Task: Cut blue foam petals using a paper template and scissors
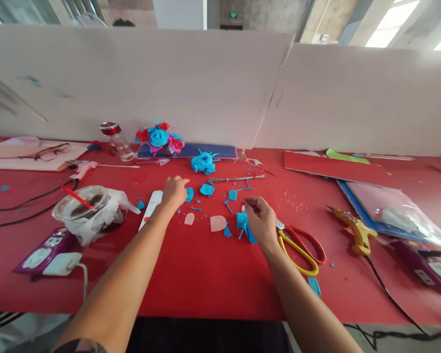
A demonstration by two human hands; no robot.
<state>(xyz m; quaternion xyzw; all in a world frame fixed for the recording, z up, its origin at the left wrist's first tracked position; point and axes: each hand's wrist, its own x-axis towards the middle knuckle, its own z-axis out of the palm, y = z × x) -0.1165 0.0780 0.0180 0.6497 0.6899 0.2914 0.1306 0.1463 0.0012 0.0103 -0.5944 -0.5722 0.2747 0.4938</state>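
My left hand (175,192) is over the right edge of a white phone (152,208), one finger stretched to the right and no held thing visible. Right beside its fingertips lies a blue crepe paper piece (189,194). My right hand (261,218) has its fingers curled together; whatever is in them is hidden. It is just right of blue paper strips (241,221). Two pale pink paper petal shapes (218,223) lie between the hands, with more blue cut pieces (207,189) farther back. Scissors with red and yellow handles (297,252) rest beside my right wrist, their blades mostly hidden.
Behind stand a blue paper flower (205,162), a bouquet (159,138) and a glass bottle (118,142). At left are a bagged drink cup (91,208), a pink glue gun (83,169) and a power strip (46,250). A yellow glue gun (355,228) lies at right.
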